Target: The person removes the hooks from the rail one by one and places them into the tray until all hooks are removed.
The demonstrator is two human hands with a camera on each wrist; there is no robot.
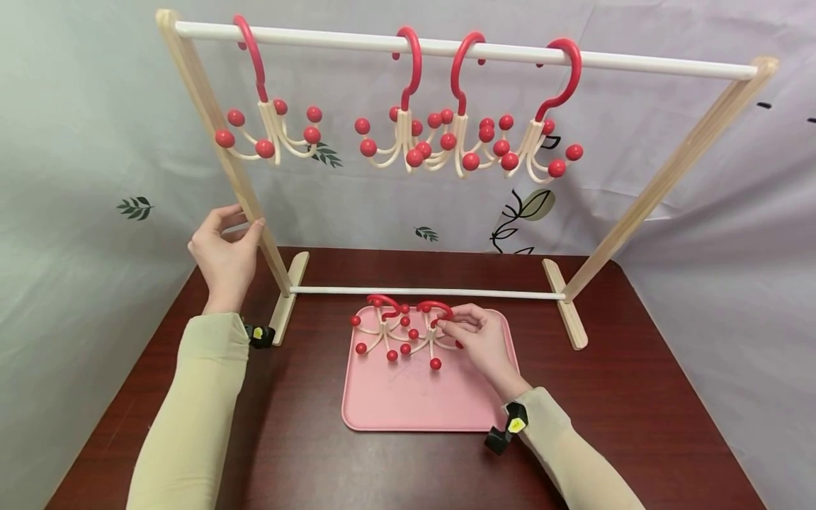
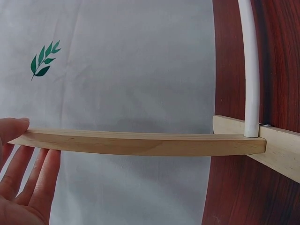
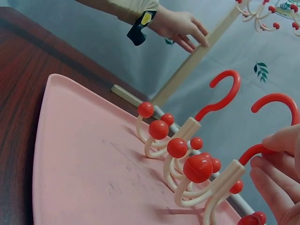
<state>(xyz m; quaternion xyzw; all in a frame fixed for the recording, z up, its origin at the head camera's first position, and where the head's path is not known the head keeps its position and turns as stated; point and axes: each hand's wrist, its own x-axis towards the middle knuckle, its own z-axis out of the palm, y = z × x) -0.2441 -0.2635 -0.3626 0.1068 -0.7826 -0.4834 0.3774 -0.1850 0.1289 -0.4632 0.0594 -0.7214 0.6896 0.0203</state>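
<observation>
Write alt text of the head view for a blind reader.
A person's right hand pinches the red hook of one of two hangers on a pink tray; the left hand holds a wooden post of a rack. Four more hangers hang from its white top bar.

The pink tray (image 1: 421, 397) leaves free room at its near side, while two hangers (image 1: 384, 329) crowd its far side.

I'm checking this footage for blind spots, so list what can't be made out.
Head view: near right corner of the pink tray, hidden by the right wrist's black device.
Right wrist view: part of the held red hook, covered by the right hand.
Left wrist view: part of the left hand and top of the left post, past the left edge.
</observation>
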